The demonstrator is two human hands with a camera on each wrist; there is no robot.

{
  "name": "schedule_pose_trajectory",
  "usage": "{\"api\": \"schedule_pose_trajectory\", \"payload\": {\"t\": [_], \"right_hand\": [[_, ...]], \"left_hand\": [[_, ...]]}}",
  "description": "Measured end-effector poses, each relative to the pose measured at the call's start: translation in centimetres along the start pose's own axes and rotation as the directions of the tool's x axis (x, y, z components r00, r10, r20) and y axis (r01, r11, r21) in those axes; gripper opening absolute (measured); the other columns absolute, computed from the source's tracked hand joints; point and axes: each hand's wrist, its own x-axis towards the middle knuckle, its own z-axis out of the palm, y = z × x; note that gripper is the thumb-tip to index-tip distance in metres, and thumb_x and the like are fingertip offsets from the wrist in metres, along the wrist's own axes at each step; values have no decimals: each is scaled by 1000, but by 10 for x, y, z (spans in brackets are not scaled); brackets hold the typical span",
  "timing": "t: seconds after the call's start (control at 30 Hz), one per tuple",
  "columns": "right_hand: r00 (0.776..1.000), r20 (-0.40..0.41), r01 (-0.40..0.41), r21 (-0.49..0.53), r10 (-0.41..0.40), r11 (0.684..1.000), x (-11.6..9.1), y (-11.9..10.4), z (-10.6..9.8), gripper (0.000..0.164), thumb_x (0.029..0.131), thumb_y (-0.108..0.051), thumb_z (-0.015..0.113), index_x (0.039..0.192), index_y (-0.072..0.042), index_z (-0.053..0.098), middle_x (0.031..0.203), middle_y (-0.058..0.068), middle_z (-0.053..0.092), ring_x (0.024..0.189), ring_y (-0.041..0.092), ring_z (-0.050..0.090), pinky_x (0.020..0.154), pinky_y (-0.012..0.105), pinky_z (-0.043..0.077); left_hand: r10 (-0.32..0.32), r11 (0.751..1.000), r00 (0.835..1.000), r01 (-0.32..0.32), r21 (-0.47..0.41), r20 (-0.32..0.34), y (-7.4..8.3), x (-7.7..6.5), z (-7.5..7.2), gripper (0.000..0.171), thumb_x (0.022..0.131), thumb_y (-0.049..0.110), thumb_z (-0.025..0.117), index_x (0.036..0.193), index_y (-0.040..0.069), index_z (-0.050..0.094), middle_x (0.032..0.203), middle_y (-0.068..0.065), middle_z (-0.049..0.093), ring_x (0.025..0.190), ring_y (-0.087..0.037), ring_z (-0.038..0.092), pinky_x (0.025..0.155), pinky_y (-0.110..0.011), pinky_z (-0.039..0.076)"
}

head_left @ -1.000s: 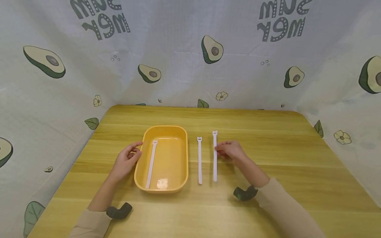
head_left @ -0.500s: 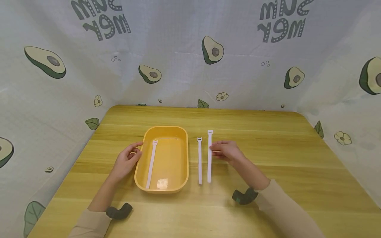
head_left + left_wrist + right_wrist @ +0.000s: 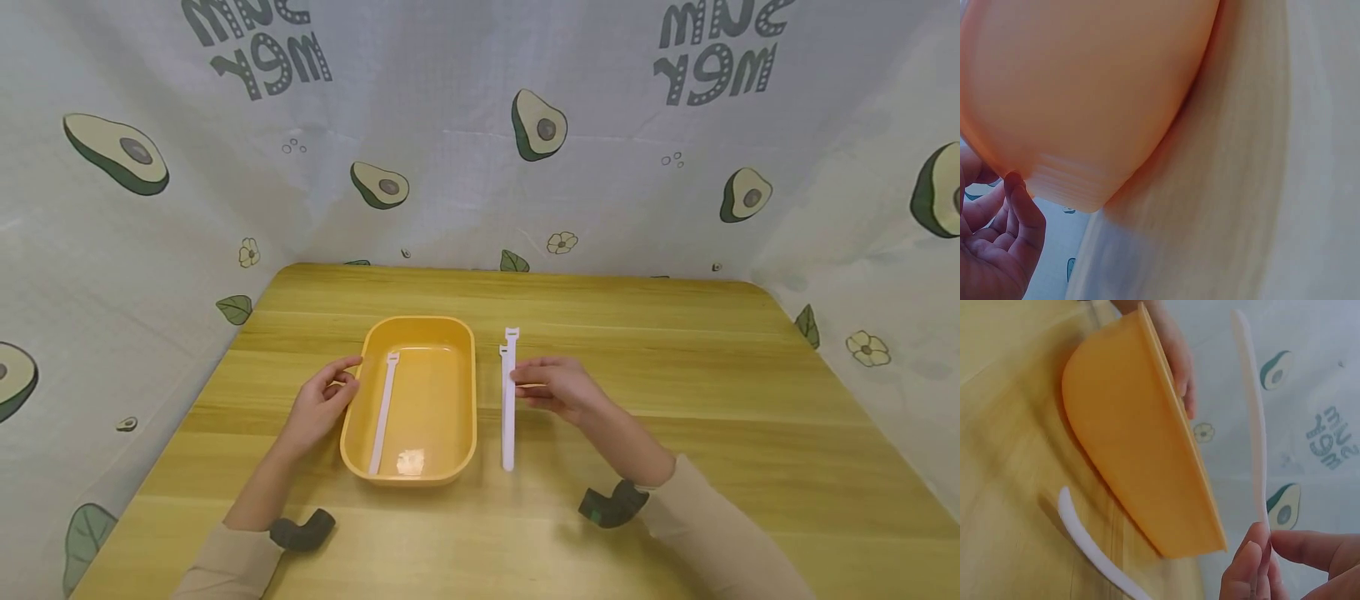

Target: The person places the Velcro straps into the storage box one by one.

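Presently, right hand [image 3: 558, 387] pinches a white strap [image 3: 510, 429] near mid-length, raised off the surface [image 3: 675, 350]. Below it, second strap [image 3: 1089, 545] lies bowed, mostly hidden from above. Across, left hand [image 3: 321, 404] grips yellow tray [image 3: 431, 400] by its rim; third strap [image 3: 384, 412] slants inside. Likely trouble: a low pass snagging the lying strap, or a slack pinch letting the held one swivel. Printed curtain [image 3: 450, 100] behind.
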Motion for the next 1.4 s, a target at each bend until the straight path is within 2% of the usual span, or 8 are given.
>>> {"api": "schedule_pose_trajectory", "payload": {"t": [0.2,0.47,0.67,0.97,1.3,1.4], "right_hand": [[1000,26,-4,11,4,1000,2,1,14,29,92,1,61,117,14,53,80,5,65,66,12,65,65,24,55],[999,50,-8,-13,8,1000,8,4,28,25,92,0,62,113,12,55,78,4,65,65,11,65,63,22,54],[997,81,-12,8,11,1000,12,4,40,22,91,0,63,111,9,57,78,4,65,67,11,65,65,23,55],[993,115,-21,27,18,999,22,0,60,20,91,0,63,109,8,58,78,5,66,66,12,66,60,21,53],[994,107,8,-12,-7,1000,27,-6,78,26,90,-1,65,113,10,59,83,5,66,68,13,67,68,26,55],[993,117,9,-6,-8,1000,29,-8,85,25,90,0,65,113,9,59,83,6,66,67,13,66,66,24,55]], "left_hand": [[17,1000,1000,-17,-7,-1,-2,-1,-1,36,99,6,54,134,-6,51,98,-14,51,68,-8,49,61,-19,42],[-2,1000,1000,2,-17,1,-3,-1,1,37,99,7,55,134,-5,51,99,-17,51,69,-10,49,62,-19,42],[-1,1000,1000,1,-18,-3,-4,0,1,36,99,5,54,134,-6,51,99,-17,51,68,-10,48,61,-19,42],[4,1000,1000,-4,-10,-6,-5,0,-1,36,100,7,55,134,-4,52,100,-16,51,68,-9,49,61,-19,43],[14,1000,1000,-14,-9,-7,0,0,0,35,99,5,55,133,-6,52,98,-14,52,67,-9,47,60,-18,42],[16,1000,1000,-16,-5,-8,0,1,-1,35,99,5,55,132,-5,52,97,-13,51,66,-9,47,59,-19,41]]}}
